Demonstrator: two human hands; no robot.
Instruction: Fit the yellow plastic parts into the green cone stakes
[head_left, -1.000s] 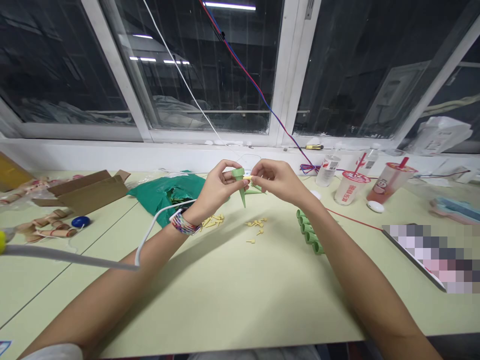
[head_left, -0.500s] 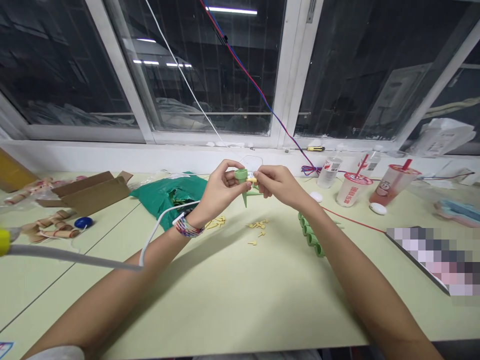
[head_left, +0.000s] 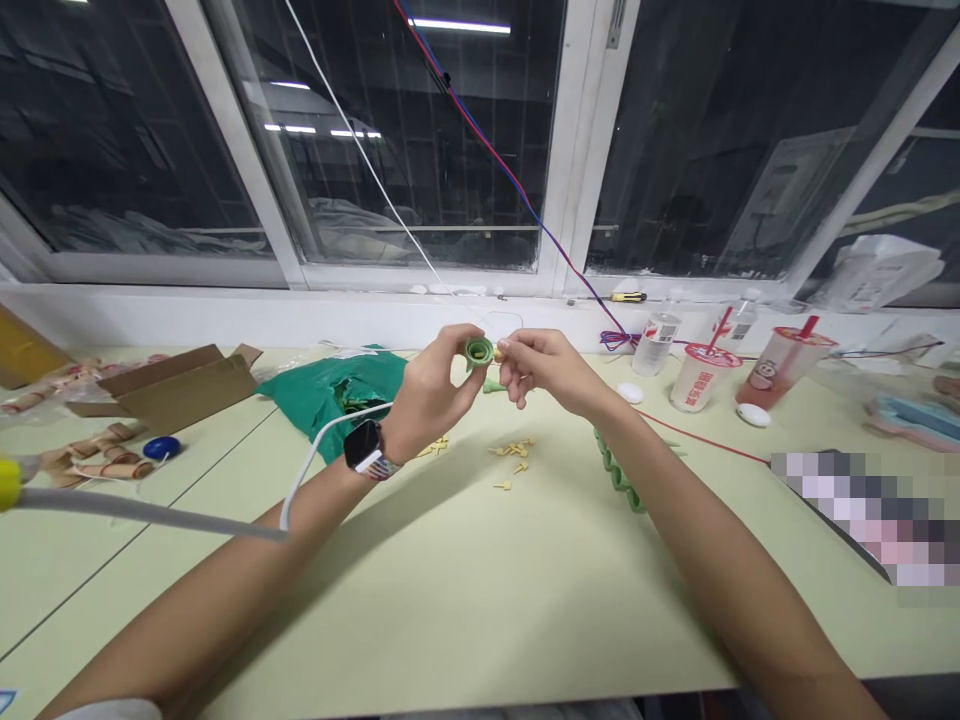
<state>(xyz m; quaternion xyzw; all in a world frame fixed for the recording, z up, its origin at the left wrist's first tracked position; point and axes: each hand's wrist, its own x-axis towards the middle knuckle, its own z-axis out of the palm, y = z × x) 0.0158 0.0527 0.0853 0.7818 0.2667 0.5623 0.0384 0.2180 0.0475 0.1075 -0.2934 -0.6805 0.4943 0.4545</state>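
Note:
My left hand [head_left: 442, 385] grips a green plastic watering spike [head_left: 479, 350] between thumb and fingers, its round hollow top turned toward me. A bit of yellow shows inside the ring. At its right side, my right hand [head_left: 544, 368] pinches a small yellow plastic valve [head_left: 498, 353], which meets the spike's wall; how deep it sits I cannot tell. Below the hands, several loose yellow valves [head_left: 517, 449] lie on the table. Another green piece [head_left: 493, 386] shows behind the hands. A row of green spikes [head_left: 616, 475] lies beside my right forearm, partly hidden by it.
A green plastic bag [head_left: 330, 390] and an open cardboard box [head_left: 176, 385] are on the left, near wooden toys with a blue ball [head_left: 161, 447]. Drink cups [head_left: 703, 376], a bottle [head_left: 657, 340] and a blurred-out tablet-like device [head_left: 862, 510] stand or lie right. A grey cable crosses the left foreground.
My left wrist has rotated, tipping the spike so its open top faces me instead of upward; the watch face now shows. My right hand stays at the yellow valve.

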